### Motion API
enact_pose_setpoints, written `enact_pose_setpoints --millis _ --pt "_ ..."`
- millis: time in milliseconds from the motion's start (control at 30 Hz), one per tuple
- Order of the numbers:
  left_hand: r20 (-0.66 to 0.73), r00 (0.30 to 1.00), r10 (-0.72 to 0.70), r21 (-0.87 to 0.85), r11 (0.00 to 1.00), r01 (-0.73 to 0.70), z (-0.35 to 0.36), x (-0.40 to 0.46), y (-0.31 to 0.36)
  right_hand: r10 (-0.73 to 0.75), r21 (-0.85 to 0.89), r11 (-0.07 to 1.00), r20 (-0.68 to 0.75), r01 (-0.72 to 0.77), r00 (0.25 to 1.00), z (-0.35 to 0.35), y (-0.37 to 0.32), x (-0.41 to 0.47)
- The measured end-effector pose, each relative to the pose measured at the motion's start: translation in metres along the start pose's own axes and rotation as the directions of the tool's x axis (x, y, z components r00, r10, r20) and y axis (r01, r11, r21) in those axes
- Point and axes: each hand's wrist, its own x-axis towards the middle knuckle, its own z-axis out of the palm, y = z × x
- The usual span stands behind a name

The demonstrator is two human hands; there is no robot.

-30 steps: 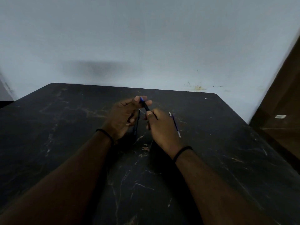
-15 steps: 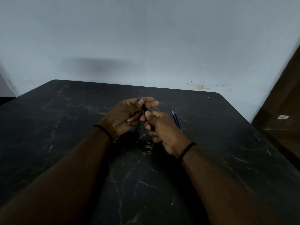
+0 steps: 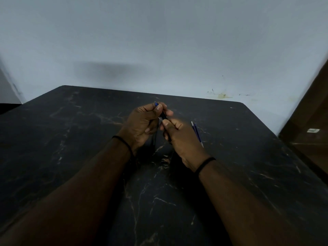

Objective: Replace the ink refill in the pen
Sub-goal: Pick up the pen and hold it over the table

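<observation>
Over the middle of the black marble table (image 3: 71,157), both hands hold a dark pen (image 3: 163,116). My left hand (image 3: 142,125) pinches its far end, where a blue tip and a thin metal point stick out past the fingertips. My right hand (image 3: 179,137) grips the pen's near part, and its fingers hide most of the barrel. Two thin blue ink refills (image 3: 196,133) lie side by side on the table just right of my right hand. A dark, thin object (image 3: 154,139) shows between the hands; I cannot make out what it is.
A pale wall (image 3: 159,50) rises behind the table's far edge. Brown wooden furniture (image 3: 308,125) stands past the table's right corner. A dark band circles each wrist.
Both hands stay on the pen and have drawn closer together. My left fingers have curled further over the blue tip.
</observation>
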Motion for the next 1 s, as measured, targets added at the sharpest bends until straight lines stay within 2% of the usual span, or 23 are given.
enact_pose_setpoints --millis 267,433,633,833,1000 --pt "-0.054 0.998 0.033 -0.008 0.999 -0.034 0.008 0.0 -0.002 -0.116 -0.102 0.989 -0.108 0.105 0.987 -0.001 0.009 0.004" --pt "-0.092 0.996 0.009 -0.059 0.998 -0.015 0.01 0.0 -0.004 -0.24 -0.32 0.929 -0.137 0.187 0.961 -0.006 0.011 0.002" --pt "-0.189 0.982 0.006 0.003 1.0 -0.006 0.003 0.001 -0.007 -0.205 -0.427 0.895 -0.14 0.128 0.969 -0.005 0.016 0.007" --pt "-0.212 0.977 0.013 0.057 0.998 -0.001 0.004 0.0 -0.009 -0.192 -0.214 0.965 -0.202 0.148 0.961 -0.007 0.02 0.007" --pt "-0.227 0.974 0.016 0.093 0.996 0.005 0.002 -0.002 -0.007 -0.132 -0.371 0.926 -0.155 0.066 0.979 -0.006 0.015 0.007"
